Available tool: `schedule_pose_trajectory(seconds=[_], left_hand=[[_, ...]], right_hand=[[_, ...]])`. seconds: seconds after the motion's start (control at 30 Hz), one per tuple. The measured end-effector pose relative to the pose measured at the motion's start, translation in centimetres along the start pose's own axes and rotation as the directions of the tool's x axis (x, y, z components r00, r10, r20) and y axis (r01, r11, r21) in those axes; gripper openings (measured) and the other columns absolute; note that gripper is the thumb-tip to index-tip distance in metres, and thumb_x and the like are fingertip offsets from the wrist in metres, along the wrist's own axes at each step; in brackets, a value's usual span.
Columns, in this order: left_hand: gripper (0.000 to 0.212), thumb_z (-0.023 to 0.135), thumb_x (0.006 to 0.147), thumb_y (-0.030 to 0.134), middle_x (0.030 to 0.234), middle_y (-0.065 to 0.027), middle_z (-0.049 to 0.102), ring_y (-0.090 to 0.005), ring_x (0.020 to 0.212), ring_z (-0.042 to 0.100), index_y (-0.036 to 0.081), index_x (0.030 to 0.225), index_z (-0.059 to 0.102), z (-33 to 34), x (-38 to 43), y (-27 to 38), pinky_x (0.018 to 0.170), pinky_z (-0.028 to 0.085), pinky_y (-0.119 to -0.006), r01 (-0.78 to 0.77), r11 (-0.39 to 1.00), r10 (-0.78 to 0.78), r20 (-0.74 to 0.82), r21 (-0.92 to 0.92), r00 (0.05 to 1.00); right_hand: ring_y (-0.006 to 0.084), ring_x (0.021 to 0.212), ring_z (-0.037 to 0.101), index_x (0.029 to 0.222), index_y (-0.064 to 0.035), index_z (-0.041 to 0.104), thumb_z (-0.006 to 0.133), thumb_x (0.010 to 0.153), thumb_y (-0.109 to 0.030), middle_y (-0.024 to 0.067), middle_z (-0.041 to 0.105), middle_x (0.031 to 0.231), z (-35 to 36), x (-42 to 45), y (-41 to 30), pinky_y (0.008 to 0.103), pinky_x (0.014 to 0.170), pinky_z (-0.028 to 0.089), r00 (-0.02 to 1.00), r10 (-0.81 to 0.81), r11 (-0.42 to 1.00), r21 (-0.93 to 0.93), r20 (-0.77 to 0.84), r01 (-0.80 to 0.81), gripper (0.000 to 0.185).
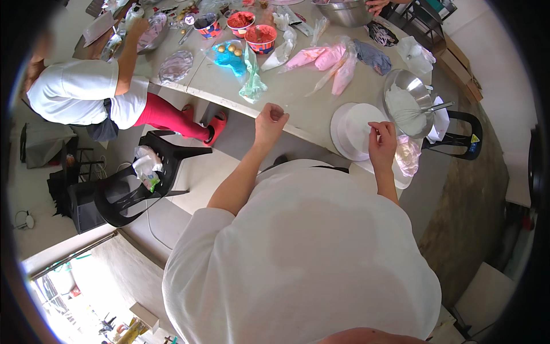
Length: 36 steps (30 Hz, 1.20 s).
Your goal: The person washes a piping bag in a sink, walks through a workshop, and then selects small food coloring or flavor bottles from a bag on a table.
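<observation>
Over the table's near edge my left hand (271, 124) hovers with curled fingers, the thumb close to the index finger. My right hand (383, 137) has its fingertips pinched together, just over the right side of a white round form (359, 117) on a white turntable (338, 131). Whether anything thin is held in either hand cannot be made out. Right of that form, a steel mixing bowl (388, 81) holds white cream (403, 103) and a balloon whisk (419, 110). A pale pink ruffled piece (407, 155) lies beside my right wrist. A green-tinted piping bag (252, 81) lies beyond my left hand.
Pink piping bags (331, 56), a grey cloth-like bundle (373, 56) and patterned tubs of red filling (261, 39) stand farther back. A person (86, 88) works at left; another person's hand (378, 6) touches a large steel bowl (346, 15). A black chair (163, 167) stands left.
</observation>
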<state>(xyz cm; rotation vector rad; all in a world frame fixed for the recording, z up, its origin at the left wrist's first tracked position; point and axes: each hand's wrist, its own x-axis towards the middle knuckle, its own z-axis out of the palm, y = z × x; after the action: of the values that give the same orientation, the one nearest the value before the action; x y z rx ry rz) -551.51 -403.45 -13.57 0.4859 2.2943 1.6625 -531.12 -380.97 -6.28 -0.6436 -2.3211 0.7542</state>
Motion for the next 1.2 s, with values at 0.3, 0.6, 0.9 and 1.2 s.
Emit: schedule_pose_trajectory(seconds=[0.3,0.6,0.9,1.2], left_hand=[[0.019,0.07,0.08,0.014,0.073,-0.0041,0.063,-0.0105,0.068,0.061,0.001,0.086,0.058,-1.2,2.5,-1.0,0.063,0.049,-0.025,0.023,0.999,-0.017,0.136,-0.039,0.991],[0.017,0.07,0.079,0.012,0.076,-0.0041,0.063,-0.0111,0.068,0.06,0.002,0.088,0.059,0.3,2.7,-1.1,0.063,0.049,-0.027,-0.074,0.996,0.085,0.236,-0.054,0.968],[0.015,0.068,0.078,0.009,0.075,-0.006,0.064,-0.0154,0.068,0.061,0.002,0.088,0.059,0.5,3.4,-0.9,0.064,0.05,-0.03,-0.064,0.994,0.085,0.249,-0.091,0.965],[0.016,0.068,0.078,0.011,0.076,-0.0068,0.065,-0.016,0.069,0.062,0.003,0.089,0.059,-0.8,3.8,-1.2,0.065,0.05,-0.029,-0.085,0.995,0.092,0.211,-0.041,0.973]], right_hand=[[0.0192,0.075,0.055,0.094,-0.006,0.066,0.057,0.081,0.004,0.0085,0.052,0.09,1.4,-2.6,-1.7,0.0298,0.063,0.047,0.99,0.135,0.989,-0.055,-0.041,-0.137,0.019],[0.0182,0.076,0.054,0.094,-0.0064,0.067,0.055,0.079,0.006,0.0078,0.052,0.091,1.7,-2.5,-2.8,0.029,0.059,0.046,0.988,0.137,0.978,-0.149,-0.065,-0.146,0.023],[0.0168,0.075,0.054,0.094,-0.0073,0.068,0.053,0.081,0.005,0.0071,0.051,0.092,2.8,-2.5,-3.3,0.0259,0.052,0.045,0.987,0.158,0.977,-0.139,-0.022,-0.159,0.023],[0.0173,0.075,0.055,0.093,-0.0059,0.068,0.053,0.081,0.005,0.0083,0.051,0.093,4.0,-1.0,-3.9,0.0256,0.051,0.045,0.992,0.124,0.988,-0.093,-0.003,-0.123,0.022]])
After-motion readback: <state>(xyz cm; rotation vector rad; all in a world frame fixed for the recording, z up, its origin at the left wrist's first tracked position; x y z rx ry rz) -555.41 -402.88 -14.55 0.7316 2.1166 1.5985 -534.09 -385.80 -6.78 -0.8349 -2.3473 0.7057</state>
